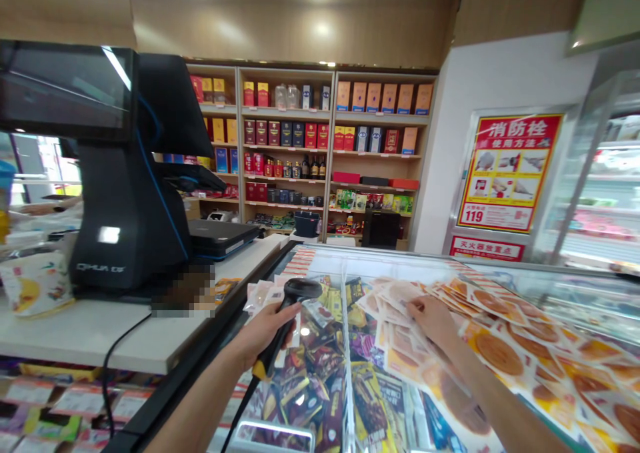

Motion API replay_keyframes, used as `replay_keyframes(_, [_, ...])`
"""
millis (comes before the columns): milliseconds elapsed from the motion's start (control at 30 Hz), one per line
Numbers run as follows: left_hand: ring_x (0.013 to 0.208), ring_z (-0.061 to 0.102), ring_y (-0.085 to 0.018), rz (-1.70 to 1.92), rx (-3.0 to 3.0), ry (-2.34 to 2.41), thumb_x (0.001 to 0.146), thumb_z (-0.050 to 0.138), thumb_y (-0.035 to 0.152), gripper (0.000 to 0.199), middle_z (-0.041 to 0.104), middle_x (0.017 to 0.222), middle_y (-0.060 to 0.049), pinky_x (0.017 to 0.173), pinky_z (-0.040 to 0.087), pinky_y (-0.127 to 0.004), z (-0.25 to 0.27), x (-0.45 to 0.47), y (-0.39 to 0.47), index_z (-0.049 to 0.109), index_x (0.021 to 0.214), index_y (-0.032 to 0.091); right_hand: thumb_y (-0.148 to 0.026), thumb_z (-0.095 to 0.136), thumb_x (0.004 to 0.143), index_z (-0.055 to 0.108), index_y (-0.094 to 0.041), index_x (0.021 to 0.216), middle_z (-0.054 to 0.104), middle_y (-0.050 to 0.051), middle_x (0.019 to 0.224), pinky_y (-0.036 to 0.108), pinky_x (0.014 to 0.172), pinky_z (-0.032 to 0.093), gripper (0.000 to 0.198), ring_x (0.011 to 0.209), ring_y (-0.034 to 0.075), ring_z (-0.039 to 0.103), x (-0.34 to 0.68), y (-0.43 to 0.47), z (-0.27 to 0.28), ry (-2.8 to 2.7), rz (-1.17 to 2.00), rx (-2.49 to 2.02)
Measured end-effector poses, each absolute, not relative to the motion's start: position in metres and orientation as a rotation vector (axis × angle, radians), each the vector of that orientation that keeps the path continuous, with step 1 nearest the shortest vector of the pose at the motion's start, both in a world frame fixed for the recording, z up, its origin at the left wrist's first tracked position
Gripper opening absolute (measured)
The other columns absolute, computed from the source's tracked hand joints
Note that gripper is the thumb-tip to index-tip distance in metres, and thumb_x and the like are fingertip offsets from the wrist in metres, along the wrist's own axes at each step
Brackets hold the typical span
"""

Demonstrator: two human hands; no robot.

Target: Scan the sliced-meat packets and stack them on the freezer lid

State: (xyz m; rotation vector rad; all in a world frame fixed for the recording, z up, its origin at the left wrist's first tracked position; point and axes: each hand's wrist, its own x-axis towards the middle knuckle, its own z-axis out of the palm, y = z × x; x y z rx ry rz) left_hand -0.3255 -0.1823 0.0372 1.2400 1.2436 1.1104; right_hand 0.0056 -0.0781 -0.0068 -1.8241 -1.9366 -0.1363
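Wrapped around the handle of a black barcode scanner (pixel 299 289) is my left hand (pixel 270 325); the scanner's head points up and away, and its cable runs down toward me. My right hand (pixel 433 318) is closed with its fingertips on the edge of a pale flat packet (pixel 400 294) in a spread of similar packets. Beside it, to the right, lies a heap of flat packets (pixel 498 351) with round brown pictures. All of them rest on the glass lid of a chest freezer. Wrapped ice creams (pixel 313 366) show through the glass below the scanner.
A black checkout terminal (pixel 120 193) stands on the white counter (pixel 135 346) at left, with a cable hanging down its front. A white printed bag (pixel 37 283) sits beside it. Shelves of boxes (pixel 287 133) line the back wall, and a red sign (pixel 510 173) hangs at right.
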Motion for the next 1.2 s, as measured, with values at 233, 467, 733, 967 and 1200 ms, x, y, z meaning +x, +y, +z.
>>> replay_keyframes(233, [0.043,0.043,-0.007,1.096,1.221,1.242,0.066,0.052,0.048,0.034,0.048,0.053,0.004,0.040,0.033,-0.019,0.038,-0.327,-0.185,0.044,0.066,0.015,-0.050,0.049,0.063,0.046,-0.006,0.113,0.059,0.020,0.100,0.037,0.075,0.039,0.067,0.094,0.029,0.054,0.019,-0.050,-0.011,-1.832,-0.074,-2.066])
replay_keyframes(467, [0.042,0.043,-0.006,1.062,1.234,1.189,0.066,0.052,0.047,0.034,0.050,0.054,0.003,0.041,0.033,-0.020,0.039,-0.326,-0.190,0.049,0.069,0.014,-0.034,0.053,0.064,0.058,-0.010,0.093,0.065,0.014,0.084,0.029,0.063,0.042,0.038,0.076,0.023,0.060,0.024,-0.050,-0.005,-1.641,-0.027,-1.985])
replay_keyframes(733, [0.042,0.042,-0.007,1.022,1.333,1.163,0.067,0.052,0.047,0.032,0.049,0.053,0.003,0.042,0.033,-0.019,0.038,-0.319,-0.191,0.047,0.066,0.015,-0.026,0.049,0.066,0.049,-0.021,0.047,0.052,0.001,0.037,0.028,0.041,0.038,0.020,0.037,0.016,0.050,0.056,-0.063,0.003,-1.526,0.504,-1.995])
replay_keyframes(967, [0.040,0.041,-0.007,1.002,1.322,1.149,0.066,0.053,0.047,0.032,0.048,0.051,0.004,0.040,0.031,-0.019,0.044,-0.309,-0.191,0.046,0.063,0.016,-0.019,0.043,0.067,0.043,-0.022,0.072,0.061,0.004,0.064,0.029,0.051,0.047,0.006,0.059,0.018,0.061,0.038,-0.068,0.011,-1.093,0.821,-1.422])
replay_keyframes(1200, [0.040,0.042,-0.008,0.988,1.336,1.109,0.067,0.051,0.048,0.032,0.049,0.049,0.004,0.042,0.034,-0.020,0.047,-0.308,-0.191,0.048,0.065,0.016,-0.021,0.034,0.072,0.040,-0.022,0.087,0.062,0.005,0.079,0.029,0.060,0.051,0.016,0.069,0.018,0.063,-0.031,-0.071,-0.009,-1.263,0.790,-1.280])
